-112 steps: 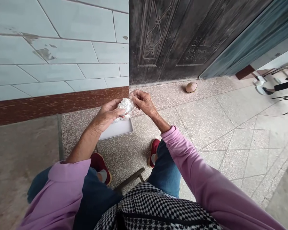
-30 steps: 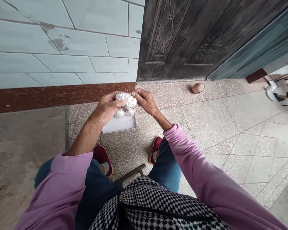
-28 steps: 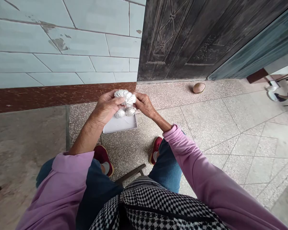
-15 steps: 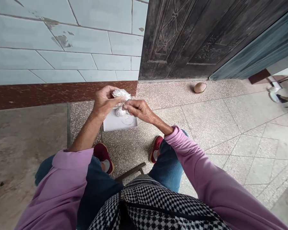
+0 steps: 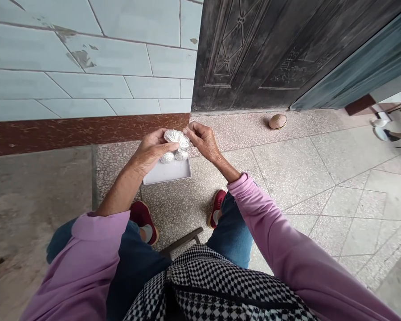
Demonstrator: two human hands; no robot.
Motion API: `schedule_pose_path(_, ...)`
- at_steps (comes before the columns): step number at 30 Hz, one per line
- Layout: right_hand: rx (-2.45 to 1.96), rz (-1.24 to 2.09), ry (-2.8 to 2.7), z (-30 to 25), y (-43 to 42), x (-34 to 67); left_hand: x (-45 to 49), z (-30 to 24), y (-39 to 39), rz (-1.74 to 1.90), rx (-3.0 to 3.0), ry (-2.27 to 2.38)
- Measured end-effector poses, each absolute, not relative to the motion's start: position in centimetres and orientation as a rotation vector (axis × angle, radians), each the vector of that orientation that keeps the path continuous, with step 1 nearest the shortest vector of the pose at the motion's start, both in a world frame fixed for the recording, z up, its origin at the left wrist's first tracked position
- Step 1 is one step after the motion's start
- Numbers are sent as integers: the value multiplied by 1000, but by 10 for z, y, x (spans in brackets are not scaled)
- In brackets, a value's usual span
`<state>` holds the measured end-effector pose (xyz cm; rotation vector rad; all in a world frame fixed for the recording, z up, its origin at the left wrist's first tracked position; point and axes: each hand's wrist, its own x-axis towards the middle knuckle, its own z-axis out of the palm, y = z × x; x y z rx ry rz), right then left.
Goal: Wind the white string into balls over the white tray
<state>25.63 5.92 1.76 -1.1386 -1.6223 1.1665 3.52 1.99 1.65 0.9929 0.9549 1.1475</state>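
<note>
My left hand (image 5: 150, 151) is closed round a white ball of wound thread (image 5: 176, 137), thumb on top of it. My right hand (image 5: 202, 140) pinches at the ball's right edge with its fingertips pressed together, probably on a thread too thin to see. Below the hands a shallow white box (image 5: 169, 170) lies on the speckled floor, and two smaller white thread balls (image 5: 173, 156) show at its far edge. I sit with my knees apart, in purple sleeves and blue trousers, red shoes on the floor.
A pale tiled wall (image 5: 87, 76) with a red-brown skirting stands ahead. To its right is a dark carved door (image 5: 254, 49). A small round tan object (image 5: 277, 121) lies on the floor by the door. Another person's feet (image 5: 384, 133) show at the far right.
Half a second ago my right hand was lower, over the box. It has come back up to the right edge of the ball. My left hand has lowered a little with the ball.
</note>
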Motion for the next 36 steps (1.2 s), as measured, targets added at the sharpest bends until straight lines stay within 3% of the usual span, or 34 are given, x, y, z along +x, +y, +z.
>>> schedule_pose_path(26,-1113,1476,-1723,-1,53,245,35,-4,36,1453,817,934)
schedule_pose_path(36,-1020,1441,-1913,15,38,247,29,-15,47,1471,1129,1241)
